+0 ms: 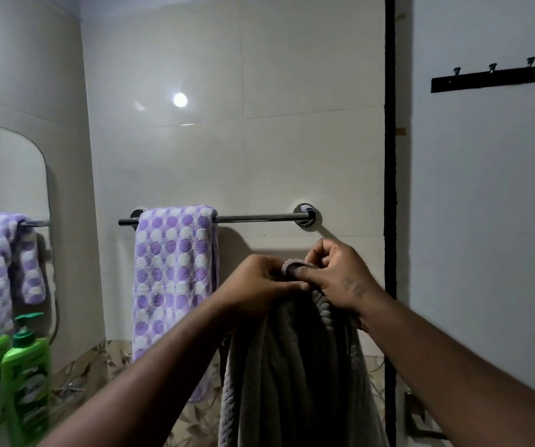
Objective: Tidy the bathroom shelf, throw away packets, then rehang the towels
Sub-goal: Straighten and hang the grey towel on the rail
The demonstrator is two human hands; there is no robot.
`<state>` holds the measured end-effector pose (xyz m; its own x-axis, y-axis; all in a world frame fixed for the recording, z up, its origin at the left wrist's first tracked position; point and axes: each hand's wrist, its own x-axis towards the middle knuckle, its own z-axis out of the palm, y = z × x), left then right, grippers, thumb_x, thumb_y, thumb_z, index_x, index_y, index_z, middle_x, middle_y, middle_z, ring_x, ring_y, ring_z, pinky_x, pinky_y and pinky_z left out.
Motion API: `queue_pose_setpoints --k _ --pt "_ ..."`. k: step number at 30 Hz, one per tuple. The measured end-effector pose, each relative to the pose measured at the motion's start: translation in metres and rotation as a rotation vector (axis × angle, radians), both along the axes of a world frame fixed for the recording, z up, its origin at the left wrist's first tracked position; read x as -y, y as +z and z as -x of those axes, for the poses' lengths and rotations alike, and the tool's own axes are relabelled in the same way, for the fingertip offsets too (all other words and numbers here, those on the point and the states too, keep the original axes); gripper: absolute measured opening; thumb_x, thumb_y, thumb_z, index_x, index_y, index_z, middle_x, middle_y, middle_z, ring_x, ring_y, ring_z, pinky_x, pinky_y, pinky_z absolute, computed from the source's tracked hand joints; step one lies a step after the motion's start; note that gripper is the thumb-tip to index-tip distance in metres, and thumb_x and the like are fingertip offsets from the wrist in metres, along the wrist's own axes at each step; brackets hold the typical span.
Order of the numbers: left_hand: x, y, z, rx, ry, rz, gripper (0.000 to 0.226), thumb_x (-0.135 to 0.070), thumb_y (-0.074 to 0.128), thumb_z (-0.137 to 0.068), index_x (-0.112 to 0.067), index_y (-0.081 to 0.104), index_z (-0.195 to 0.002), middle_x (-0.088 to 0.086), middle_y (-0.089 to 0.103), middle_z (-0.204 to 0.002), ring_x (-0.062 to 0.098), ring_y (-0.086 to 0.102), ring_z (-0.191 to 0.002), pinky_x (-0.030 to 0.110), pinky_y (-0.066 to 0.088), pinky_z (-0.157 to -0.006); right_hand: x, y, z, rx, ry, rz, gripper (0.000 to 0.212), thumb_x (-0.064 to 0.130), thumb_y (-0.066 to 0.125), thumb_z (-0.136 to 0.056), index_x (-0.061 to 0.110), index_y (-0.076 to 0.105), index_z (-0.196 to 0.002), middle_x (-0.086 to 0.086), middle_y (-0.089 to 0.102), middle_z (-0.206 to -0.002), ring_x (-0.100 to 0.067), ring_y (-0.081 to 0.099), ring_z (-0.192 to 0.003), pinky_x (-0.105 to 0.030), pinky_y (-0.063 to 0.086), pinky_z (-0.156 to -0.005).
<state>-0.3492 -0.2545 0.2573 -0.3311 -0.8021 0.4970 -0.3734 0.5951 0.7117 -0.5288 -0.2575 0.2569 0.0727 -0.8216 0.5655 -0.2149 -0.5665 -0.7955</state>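
- Towel, grey and ribbed, hangs bunched in long folds from both hands, in front of the tiled wall and below the right half of the towel rail; it does not touch the rail.
- Its top edge shows as a small pale hem between the two hands, folded over one fingertip.
- Left hand grips the top of the grey towel from the left, its fingers curled and pinching the cloth.
- Right hand holds the same top edge from the right, its fingers bent inward and pinching the hem; the two hands touch.
- Purple and white spotted towel hangs folded over the left part of the rail, just beside the left hand.
- Mirror on the left wall reflects the spotted towel.
- Green pump bottle stands at the lower left, in front of the mirror; I cannot tell whether the second green shape beside it is a reflection.
- Black vertical strip runs down the wall right of the rail.
- Dark hook rack is fixed high on the right wall, well apart from the hands.
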Motion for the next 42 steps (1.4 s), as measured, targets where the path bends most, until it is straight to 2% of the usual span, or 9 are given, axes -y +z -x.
queue_pose_setpoints --k 7,13,18,24,28,32,35,38,42 --pt "-0.006 0.008 -0.011 -0.003 0.281 0.044 0.036 -0.04 0.064 -0.087 -0.007 0.066 -0.073 -0.007 0.057 -0.061 0.007 0.048 -0.058 0.029 0.039 -0.06 0.0 -0.018 0.021 -0.575 -0.169 0.139 0.022 0.01 0.063 -0.082 0.027 0.071 -0.093 0.006 0.072 -0.079 -0.011 0.067 -0.074 -0.034 0.056 -0.07" --pt "-0.007 0.01 -0.018 0.007 0.373 0.096 0.034 -0.035 0.067 -0.094 -0.012 0.068 -0.068 -0.011 0.056 -0.056 0.002 0.047 -0.054 0.029 0.039 -0.058 0.019 -0.046 0.039 -0.602 -0.551 0.1 0.009 0.015 0.056 -0.079 0.02 0.063 -0.077 0.001 0.058 -0.062 -0.026 0.061 -0.064 -0.036 0.053 -0.058" --pt "-0.008 0.01 -0.024 -0.02 0.387 0.081 0.044 -0.032 0.068 -0.093 -0.023 0.057 -0.052 -0.013 0.044 -0.049 0.004 0.038 -0.05 0.03 0.032 -0.057 0.033 -0.064 0.057 -0.658 -0.55 0.005 0.006 0.017 0.053 -0.085 0.019 0.056 -0.08 -0.001 0.06 -0.066 -0.025 0.061 -0.064 -0.039 0.053 -0.059" --pt "-0.009 0.019 -0.033 -0.156 0.446 0.117 0.037 -0.03 0.067 -0.094 -0.013 0.062 -0.062 -0.003 0.047 -0.059 0.012 0.041 -0.059 0.031 0.033 -0.061 0.044 -0.094 0.069 -0.749 -0.529 -0.057 0.015 0.011 0.047 -0.091 0.021 0.054 -0.083 0.001 0.063 -0.087 -0.026 0.062 -0.08 -0.039 0.055 -0.07" --pt "-0.008 0.021 -0.042 -0.213 0.449 0.106 0.035 -0.034 0.068 -0.094 -0.001 0.073 -0.083 0.005 0.059 -0.069 0.015 0.051 -0.068 0.032 0.041 -0.068 0.049 -0.102 0.08 -0.672 -0.568 -0.094 0.018 0.014 0.049 -0.093 0.019 0.05 -0.076 0.0 0.059 -0.076 -0.025 0.059 -0.072 -0.038 0.051 -0.065" --pt "-0.001 0.02 -0.051 -0.284 0.462 0.11 0.031 -0.031 0.07 -0.093 -0.001 0.073 -0.085 0.003 0.064 -0.068 0.01 0.056 -0.064 0.026 0.046 -0.06 0.053 -0.09 0.079 -0.352 -0.491 -0.117 0.022 0.017 0.05 -0.098 0.004 0.049 -0.081 -0.02 0.059 -0.076 -0.037 0.061 -0.077 -0.042 0.045 -0.065" --pt "0.004 0.013 -0.045 -0.27 0.375 0.043 0.025 -0.032 0.078 -0.089 -0.007 0.078 -0.089 0.001 0.076 -0.073 0.004 0.065 -0.063 0.018 0.052 -0.058 0.044 -0.062 0.057 -0.14 -0.259 -0.091 0.028 0.022 0.058 -0.098 0.004 0.053 -0.077 -0.016 0.056 -0.073 -0.026 0.057 -0.073 -0.035 0.034 -0.07" --pt "0.01 0.002 -0.032 -0.242 0.332 0.008 0.031 -0.039 0.082 -0.084 -0.008 0.078 -0.09 0.003 0.078 -0.08 0.005 0.066 -0.068 0.024 0.054 -0.067 0.027 -0.034 0.026 0.056 0.093 -0.11 0.023 0.024 0.067 -0.096 0.012 0.067 -0.076 -0.008 0.065 -0.074 -0.019 0.059 -0.073 -0.036 0.047 -0.074" --pt "0.009 -0.004 -0.01 -0.369 -0.089 -0.15 0.026 -0.028 0.089 -0.072 -0.012 0.078 -0.09 0.006 0.078 -0.089 0.012 0.073 -0.08 0.025 0.058 -0.072 0.011 -0.009 -0.007 0.262 0.431 -0.177 0.012 0.017 0.066 -0.098 0.012 0.072 -0.089 -0.012 0.07 -0.085 -0.021 0.065 -0.077 -0.036 0.055 -0.079"
